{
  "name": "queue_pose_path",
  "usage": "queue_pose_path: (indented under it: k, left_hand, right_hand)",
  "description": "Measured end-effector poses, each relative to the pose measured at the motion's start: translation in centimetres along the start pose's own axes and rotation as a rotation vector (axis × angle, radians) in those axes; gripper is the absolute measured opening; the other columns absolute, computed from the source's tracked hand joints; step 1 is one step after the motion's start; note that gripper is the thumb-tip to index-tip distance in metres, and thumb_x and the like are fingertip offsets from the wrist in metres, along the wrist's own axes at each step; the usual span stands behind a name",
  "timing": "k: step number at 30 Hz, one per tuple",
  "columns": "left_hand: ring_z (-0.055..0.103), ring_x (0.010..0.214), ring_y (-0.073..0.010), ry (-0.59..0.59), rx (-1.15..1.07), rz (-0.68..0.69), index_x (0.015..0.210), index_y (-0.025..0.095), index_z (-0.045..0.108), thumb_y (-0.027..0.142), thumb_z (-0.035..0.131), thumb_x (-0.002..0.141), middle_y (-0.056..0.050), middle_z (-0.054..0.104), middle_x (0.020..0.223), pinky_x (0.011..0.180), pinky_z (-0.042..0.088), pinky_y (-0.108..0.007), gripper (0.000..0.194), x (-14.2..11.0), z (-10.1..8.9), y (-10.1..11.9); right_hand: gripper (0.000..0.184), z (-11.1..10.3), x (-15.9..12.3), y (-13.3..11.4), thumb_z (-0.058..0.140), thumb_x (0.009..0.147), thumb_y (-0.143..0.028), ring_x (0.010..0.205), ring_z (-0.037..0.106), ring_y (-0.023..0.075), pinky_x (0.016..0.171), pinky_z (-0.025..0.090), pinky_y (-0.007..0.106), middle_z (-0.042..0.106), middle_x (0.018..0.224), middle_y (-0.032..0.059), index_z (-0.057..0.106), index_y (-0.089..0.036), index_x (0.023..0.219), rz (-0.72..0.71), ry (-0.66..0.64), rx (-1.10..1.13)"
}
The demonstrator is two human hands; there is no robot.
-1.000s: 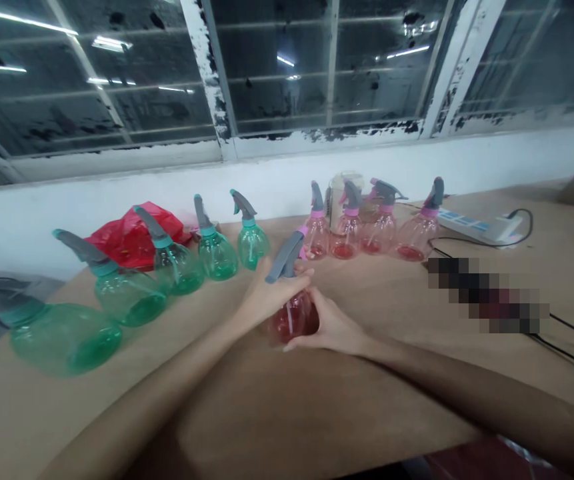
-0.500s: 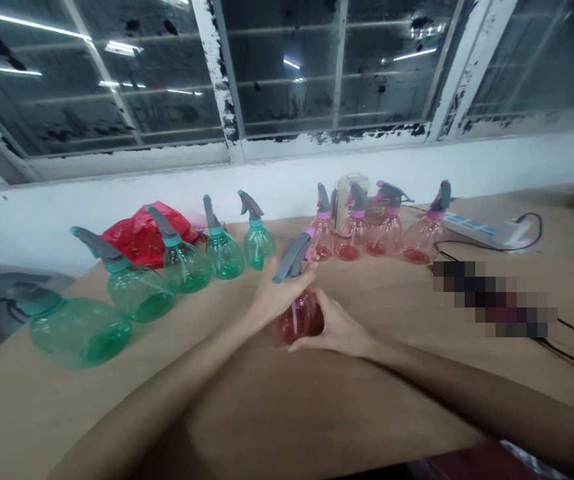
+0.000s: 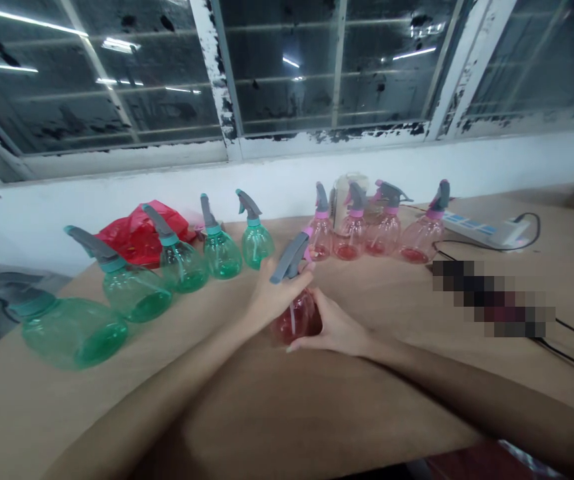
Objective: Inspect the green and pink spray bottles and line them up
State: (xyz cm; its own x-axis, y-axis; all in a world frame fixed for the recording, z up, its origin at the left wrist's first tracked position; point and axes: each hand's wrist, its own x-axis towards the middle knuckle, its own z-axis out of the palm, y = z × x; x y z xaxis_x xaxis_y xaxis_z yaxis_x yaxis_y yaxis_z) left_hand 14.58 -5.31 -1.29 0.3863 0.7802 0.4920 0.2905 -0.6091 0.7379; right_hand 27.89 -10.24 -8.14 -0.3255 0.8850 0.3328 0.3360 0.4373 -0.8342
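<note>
Both hands are on one pink spray bottle (image 3: pixel 294 319) with a grey trigger head, in the middle of the wooden table (image 3: pixel 287 407). My left hand (image 3: pixel 273 291) is closed around its neck, just below the trigger. Lower down, my right hand (image 3: pixel 339 325) wraps the round body from the right side, thumb toward the front. Dark pink liquid and a white dip tube show through the wall. Behind it to the right stand several pink spray bottles (image 3: pixel 349 240). On the left, several green spray bottles (image 3: pixel 181 267) form a slanting row.
A red plastic bag (image 3: pixel 131 233) lies behind the green bottles. At the back right is a white power strip (image 3: pixel 487 230) with a black cable. A pixelated dark object (image 3: pixel 491 300) with cords lies on the right. A wall and windows (image 3: pixel 337 67) close off the back.
Both hands keep the same hold on the pink spray bottle. The view has shifted very slightly, so the green bottles sit a little farther left.
</note>
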Motion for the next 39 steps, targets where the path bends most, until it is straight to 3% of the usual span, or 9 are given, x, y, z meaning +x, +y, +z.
queue_pose_path:
  k: [11, 17, 23, 29, 34, 37, 39]
  left_hand:
    - [0.053, 0.057, -0.0126, -0.035, 0.058, 0.015, 0.076, 0.021, 0.056, 0.027, 0.054, 0.078, 0.004, 0.055, 0.058, 0.063, 0.046, -0.027, 0.007, 0.4, -0.2, 0.0]
    - [0.049, 0.055, -0.0133, 0.010, 0.167, 0.063, 0.062, 0.022, 0.053, 0.026, 0.054, 0.078, 0.005, 0.050, 0.053, 0.067, 0.043, -0.031, 0.017, 0.5, -0.3, 0.5]
    - [0.051, 0.055, -0.0131, -0.006, 0.112, 0.035, 0.068, 0.020, 0.055, 0.032, 0.054, 0.081, 0.004, 0.051, 0.055, 0.061, 0.045, -0.028, 0.017, 0.0, -0.3, -0.1]
    - [0.061, 0.073, -0.0166, 0.061, 0.027, 0.012, 0.092, 0.019, 0.055, 0.040, 0.060, 0.078, -0.001, 0.062, 0.080, 0.074, 0.048, -0.033, 0.025, -0.1, -0.1, -0.3]
    - [0.059, 0.090, -0.0198, 0.116, 0.017, 0.086, 0.111, 0.024, 0.043, 0.038, 0.063, 0.076, -0.004, 0.060, 0.103, 0.081, 0.047, -0.038, 0.042, -0.1, -0.4, 0.0]
    - [0.055, 0.098, -0.0232, 0.140, 0.120, 0.093, 0.115, 0.022, 0.041, 0.041, 0.061, 0.076, -0.007, 0.054, 0.111, 0.086, 0.044, -0.042, 0.047, -1.1, -0.5, -0.8]
    - [0.056, 0.098, -0.0250, 0.074, 0.190, 0.044, 0.114, 0.019, 0.043, 0.040, 0.059, 0.078, -0.009, 0.054, 0.109, 0.085, 0.044, -0.044, 0.045, -2.4, -0.5, -1.8]
  right_hand:
    - [0.082, -0.1, -0.2, 0.1, 0.078, 0.054, -0.048, 0.112, 0.052, 0.0283, 0.094, 0.044, 0.048, 0.052, 0.123, 0.0091, 0.040, -0.024, 0.123, 0.064, -0.006, 0.000]
    - [0.081, -0.1, -0.2, 0.2, 0.079, 0.052, -0.049, 0.111, 0.053, 0.0289, 0.093, 0.044, 0.048, 0.054, 0.121, 0.0093, 0.043, -0.023, 0.120, 0.082, -0.022, -0.006]
    - [0.085, 0.0, -0.2, 0.2, 0.078, 0.053, -0.050, 0.111, 0.053, 0.0280, 0.094, 0.043, 0.047, 0.054, 0.122, 0.0094, 0.041, -0.023, 0.123, 0.074, -0.011, -0.021]
    - [0.107, 0.1, -0.5, 0.7, 0.075, 0.057, -0.051, 0.124, 0.042, 0.0291, 0.100, 0.038, 0.049, 0.038, 0.138, 0.0143, 0.013, -0.022, 0.139, 0.075, 0.025, -0.030]
    - [0.086, -0.1, -0.4, 0.8, 0.074, 0.057, -0.053, 0.115, 0.050, 0.0296, 0.095, 0.042, 0.049, 0.050, 0.127, 0.0116, 0.036, -0.023, 0.129, 0.110, 0.028, -0.068]
    - [0.085, -0.2, -0.1, 0.7, 0.073, 0.060, -0.051, 0.114, 0.052, 0.0284, 0.094, 0.043, 0.048, 0.052, 0.125, 0.0115, 0.034, -0.023, 0.130, 0.062, 0.031, -0.055]
    - [0.084, -0.3, 0.1, 0.8, 0.073, 0.062, -0.049, 0.115, 0.051, 0.0271, 0.095, 0.043, 0.046, 0.052, 0.126, 0.0112, 0.033, -0.022, 0.131, 0.020, 0.043, -0.049]
